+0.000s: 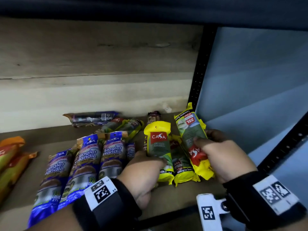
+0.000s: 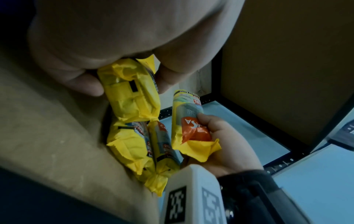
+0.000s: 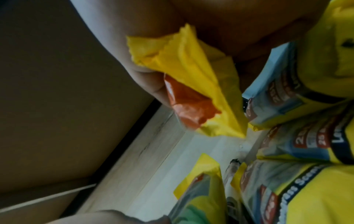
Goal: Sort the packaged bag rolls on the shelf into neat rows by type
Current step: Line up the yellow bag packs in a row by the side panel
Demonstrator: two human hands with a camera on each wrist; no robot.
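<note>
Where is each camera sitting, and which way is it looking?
Head: up on the person's head, looking down into the shelf; both hands and wristbands show.
Left wrist: under the left hand, looking along its fingers at a yellow roll; the right hand shows too.
Right wrist: under the right hand, looking along it at the upside-down yellow roll it holds.
Shared: that upside-down roll appears in all three.

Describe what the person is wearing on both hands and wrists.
The hands are bare: left hand, right hand. Each wrist carries a wide black strap bearing white tags printed with black square-pattern markers. A white block-shaped marker mount sits below the right wrist.
</note>
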